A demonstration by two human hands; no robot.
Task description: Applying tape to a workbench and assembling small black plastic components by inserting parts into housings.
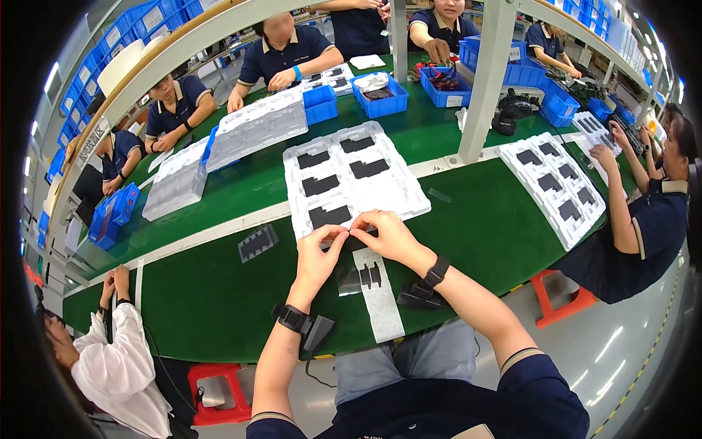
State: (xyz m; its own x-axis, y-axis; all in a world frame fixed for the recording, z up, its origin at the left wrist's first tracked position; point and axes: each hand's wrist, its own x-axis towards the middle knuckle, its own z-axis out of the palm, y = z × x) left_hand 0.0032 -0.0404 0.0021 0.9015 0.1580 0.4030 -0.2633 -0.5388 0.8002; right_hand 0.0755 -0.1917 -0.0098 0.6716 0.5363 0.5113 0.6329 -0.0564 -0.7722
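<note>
My left hand (319, 254) and my right hand (391, 238) meet fingertip to fingertip above the near edge of a white moulded tray (398, 194). Both are closed in a pinch. A tiny dark bit shows between the fingertips, too small to name. Several flat black parts, one a notched piece (329, 215), lie in the tray's pockets. Below my hands, a pale backing strip (384, 314) carries a few thin black strips (371, 275). Beside it, partly under the strip's left edge, lies a clear film piece with a dark patch (349, 282).
A dark patterned sheet (257, 244) lies left on the green table (212, 307). A second white tray (552, 186) lies to the right, near a co-worker. Stacked trays (256, 132) and blue bins (380, 95) stand across a rail. A white post (486, 80) rises behind my tray.
</note>
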